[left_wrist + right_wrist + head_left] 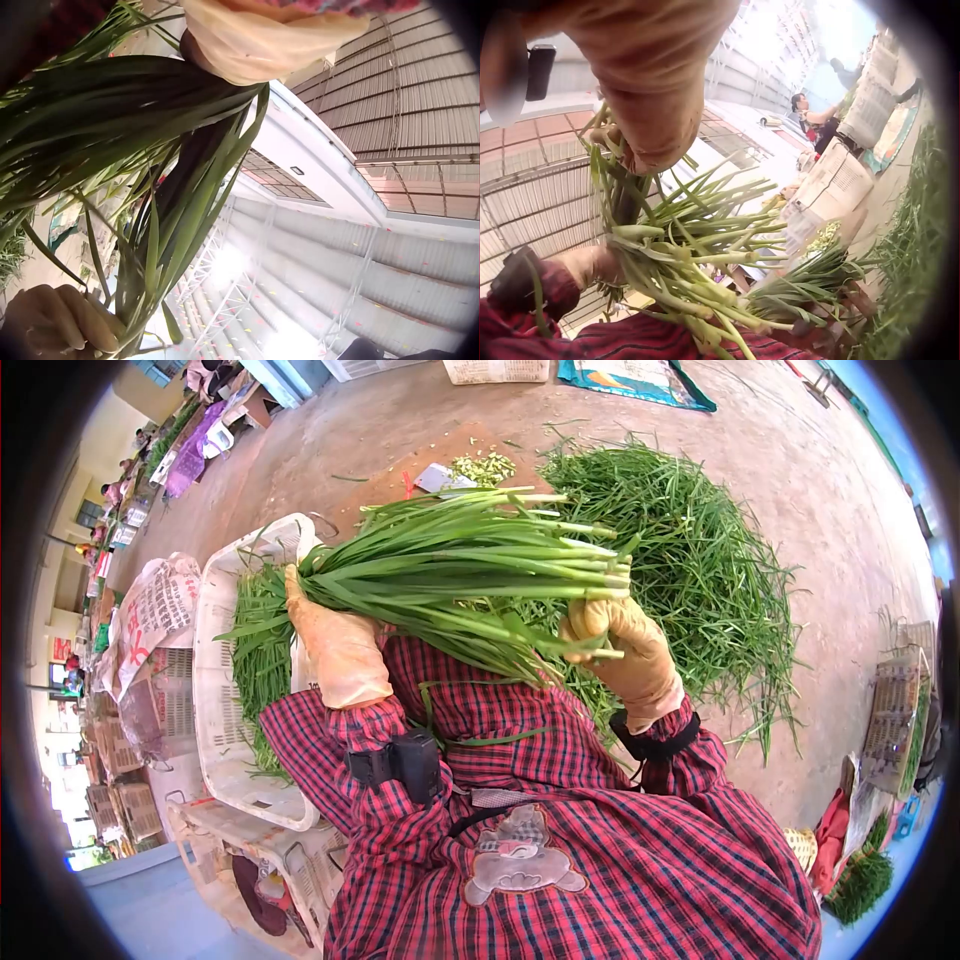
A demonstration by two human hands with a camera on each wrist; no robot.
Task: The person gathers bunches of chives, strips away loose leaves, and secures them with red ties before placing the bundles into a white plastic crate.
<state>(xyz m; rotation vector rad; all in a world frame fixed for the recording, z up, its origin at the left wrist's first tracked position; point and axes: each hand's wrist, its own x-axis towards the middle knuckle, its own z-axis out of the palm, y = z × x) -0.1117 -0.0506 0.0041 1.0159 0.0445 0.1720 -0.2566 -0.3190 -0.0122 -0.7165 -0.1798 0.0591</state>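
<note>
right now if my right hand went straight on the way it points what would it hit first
Your right hand would likely meet the green bunch first, near its pale stem ends, though depth is hard to judge.

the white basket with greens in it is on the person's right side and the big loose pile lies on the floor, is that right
Wrong side: the head view shows the white basket, with greens in it, on the person's left. The big loose pile does lie on the floor.
</note>
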